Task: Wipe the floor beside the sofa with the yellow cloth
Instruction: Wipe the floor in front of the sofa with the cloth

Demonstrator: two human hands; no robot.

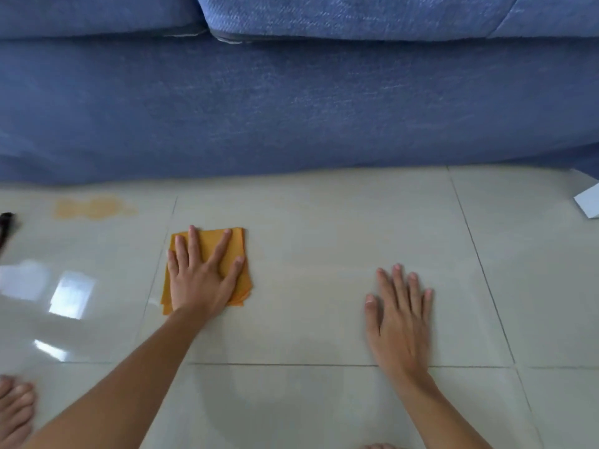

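A folded yellow cloth (209,243) lies on the pale tiled floor (324,215), a short way in front of the blue sofa (291,108). My left hand (201,280) presses flat on the cloth with its fingers spread, covering most of it. My right hand (400,319) rests flat on the bare tile to the right, fingers apart, holding nothing. An orange-brown stain (92,207) marks the floor to the left of the cloth, close to the sofa's base.
The sofa front runs across the whole far side. A dark object (5,228) pokes in at the left edge. A white sheet corner (588,202) lies at the far right. My bare foot (14,406) is at the bottom left.
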